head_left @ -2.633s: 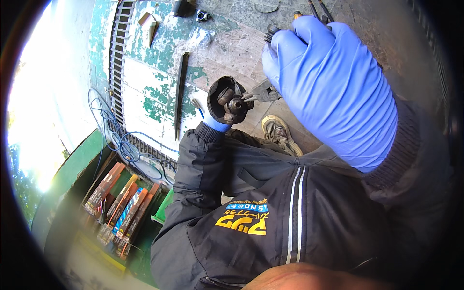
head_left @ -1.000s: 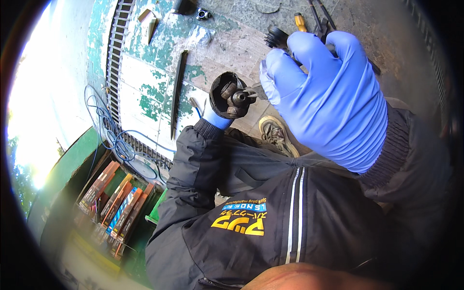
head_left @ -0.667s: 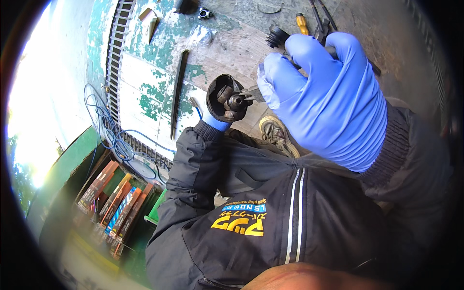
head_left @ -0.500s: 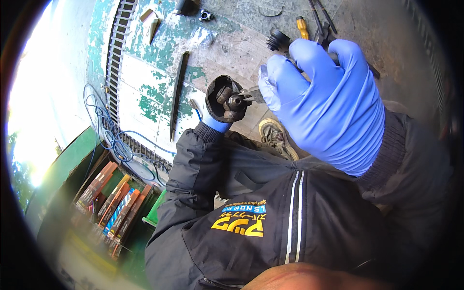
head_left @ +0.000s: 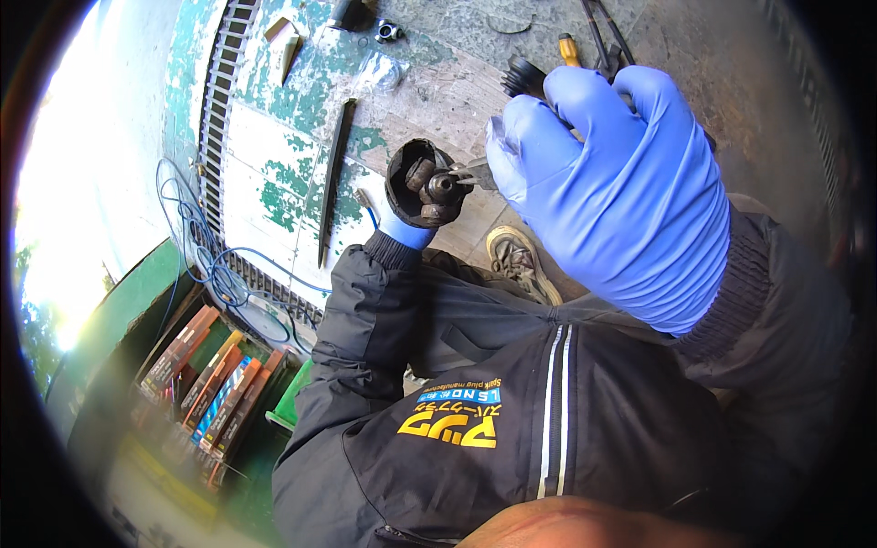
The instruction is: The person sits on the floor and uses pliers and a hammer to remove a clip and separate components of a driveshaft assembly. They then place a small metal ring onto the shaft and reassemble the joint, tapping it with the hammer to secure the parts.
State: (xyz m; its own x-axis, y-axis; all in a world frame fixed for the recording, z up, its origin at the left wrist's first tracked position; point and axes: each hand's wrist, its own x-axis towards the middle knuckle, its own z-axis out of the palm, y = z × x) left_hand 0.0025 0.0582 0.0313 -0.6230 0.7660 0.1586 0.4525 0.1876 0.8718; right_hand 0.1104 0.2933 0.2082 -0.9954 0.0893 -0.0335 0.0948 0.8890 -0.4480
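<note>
In my gloved left hand (head_left: 407,232), a greasy dark cup-shaped CV joint (head_left: 416,215) is held with its open mouth toward me. Inside the cup sits a tripod with rounded rollers (head_left: 426,175) and a shaft end or hub in the middle. The cup hides most of my left fingers. My right hand (head_left: 612,196), in a blue glove, is closed around pliers (head_left: 481,173). Only their narrow metal jaws show, with the tips at the hub of the tripod. The handles are hidden by my palm and fingers.
On the floor lie a black ribbed rubber boot (head_left: 524,77), a yellow-handled screwdriver (head_left: 570,49), a long dark bar (head_left: 336,183) and a clear plastic bag (head_left: 379,71). A blue cable (head_left: 219,274) coils by the drain grate (head_left: 212,119). Boxes (head_left: 219,397) stand in a green cabinet at lower left.
My right hand has shifted very slightly, its knuckles a little higher in view. The CV joint and the plier tips stay together in nearly the same place.
</note>
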